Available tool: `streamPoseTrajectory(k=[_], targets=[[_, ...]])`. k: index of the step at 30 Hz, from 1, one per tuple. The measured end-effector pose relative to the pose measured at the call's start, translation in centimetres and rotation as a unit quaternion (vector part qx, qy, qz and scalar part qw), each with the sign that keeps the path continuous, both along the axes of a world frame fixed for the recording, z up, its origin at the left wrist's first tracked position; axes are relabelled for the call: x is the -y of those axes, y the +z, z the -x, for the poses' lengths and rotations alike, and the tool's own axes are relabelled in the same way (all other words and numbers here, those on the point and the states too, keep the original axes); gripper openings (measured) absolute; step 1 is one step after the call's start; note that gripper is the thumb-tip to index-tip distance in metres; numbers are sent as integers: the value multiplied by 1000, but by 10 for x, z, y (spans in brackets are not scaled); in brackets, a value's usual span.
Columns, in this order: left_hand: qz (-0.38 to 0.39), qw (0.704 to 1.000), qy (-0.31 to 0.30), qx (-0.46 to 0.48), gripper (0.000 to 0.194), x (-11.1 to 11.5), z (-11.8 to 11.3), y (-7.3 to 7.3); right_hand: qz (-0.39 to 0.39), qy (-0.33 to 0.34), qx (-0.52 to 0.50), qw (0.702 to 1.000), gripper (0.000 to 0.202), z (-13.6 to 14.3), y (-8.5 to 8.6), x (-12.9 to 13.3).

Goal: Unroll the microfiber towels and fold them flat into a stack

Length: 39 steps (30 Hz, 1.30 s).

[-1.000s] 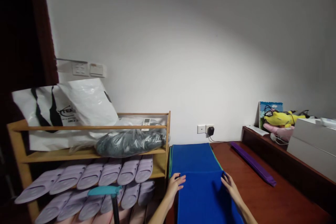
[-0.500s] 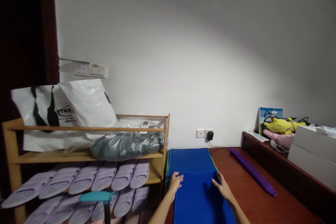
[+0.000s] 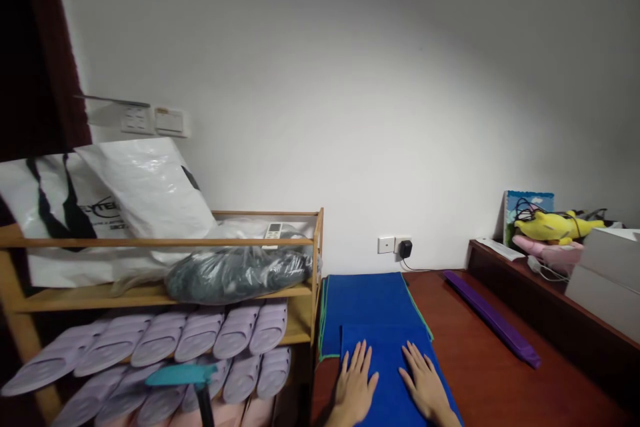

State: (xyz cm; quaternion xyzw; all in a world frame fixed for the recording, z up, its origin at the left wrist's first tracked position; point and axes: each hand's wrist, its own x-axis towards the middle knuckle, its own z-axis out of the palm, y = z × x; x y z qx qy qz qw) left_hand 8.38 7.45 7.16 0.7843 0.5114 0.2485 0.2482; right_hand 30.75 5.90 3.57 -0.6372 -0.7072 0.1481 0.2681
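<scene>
A blue cloth (image 3: pixel 373 300) with green edging lies flat on the reddish-brown wooden surface (image 3: pixel 480 347). Over its near part is a brighter blue cloth (image 3: pixel 387 347), which runs off the bottom of the view. My left hand (image 3: pixel 356 377) rests palm down on the left side of the brighter cloth, fingers spread. On its right side lies my right hand (image 3: pixel 424 377), also flat with the fingers apart. Neither hand grips anything. A folded purple strip (image 3: pixel 493 317) lies to the right of the cloths.
At the left stands a wooden rack (image 3: pixel 295 290) with lilac slippers (image 3: pixel 200 333), a white bag (image 3: pixel 145 187) and a plastic-wrapped dark bundle (image 3: pixel 240 273). A teal-topped object (image 3: pixel 181 374) rises in front. The right ledge holds a yellow plush toy (image 3: pixel 555 227) and white boxes (image 3: pixel 607 273).
Both hands have come down from the cloth's side edges to lie flat on it, nearer to me. More of the green-edged cloth shows. The view has shifted slightly.
</scene>
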Motion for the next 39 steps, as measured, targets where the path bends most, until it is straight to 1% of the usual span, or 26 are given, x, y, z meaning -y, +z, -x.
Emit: streamPoseTrajectory(k=[3, 6, 9, 11, 13, 16, 18, 20, 22, 24, 26, 29, 32, 34, 36, 39], targets=[[-67, 990, -24, -125, 58, 4, 5, -12, -1, -7, 103, 995, 61, -1, -4, 3], [-99, 980, -20, -169, 57, 2, 8, -18, -5, -10, 129, 992, 61, -3, -2, 4], [-124, 975, -18, -183, 55, 0, 8, -20, -11, -14, 127, 992, 60, -2, 0, 5], [-138, 974, -10, -182, 54, 1, 7, -16, -27, -38, 127, 991, 60, 0, 3, 6], [-151, 974, -1, -169, 52, 5, 6, -9, -47, -72, 136, 987, 58, 2, 7, 9], [-167, 976, -18, -141, 48, 17, 7, 3, -61, -99, 150, 982, 56, 4, 14, 18], [-166, 977, -35, -128, 47, 30, 10, 6, -57, -103, 148, 982, 58, 2, 17, 26], [-145, 980, -35, -128, 52, 45, 14, 3, -45, -94, 139, 985, 60, -1, 18, 36], [-113, 982, -46, -141, 58, 59, 18, -2, -19, -66, 124, 990, 61, -5, 16, 48], [-88, 981, -73, -154, 60, 71, 22, -5, 8, -37, 115, 993, 61, -8, 12, 58], [-78, 979, -94, -161, 60, 79, 25, -6, 26, -31, 114, 993, 61, -8, 9, 67], [-84, 978, -94, -169, 60, 85, 29, -7, 32, -37, 115, 992, 62, -8, 5, 74], [-98, 974, -99, -180, 61, 84, 31, -12, 28, -41, 106, 993, 63, -7, 2, 74], [-112, 972, -96, -184, 62, 77, 30, -12, 21, -50, 95, 994, 62, -6, 4, 67], [-125, 973, -79, -178, 63, 63, 24, -4, 11, -53, 87, 995, 61, -4, 10, 52], [-124, 977, -29, -170, 61, 32, 10, 19, -1, -44, 87, 995, 63, 2, 25, 20]])
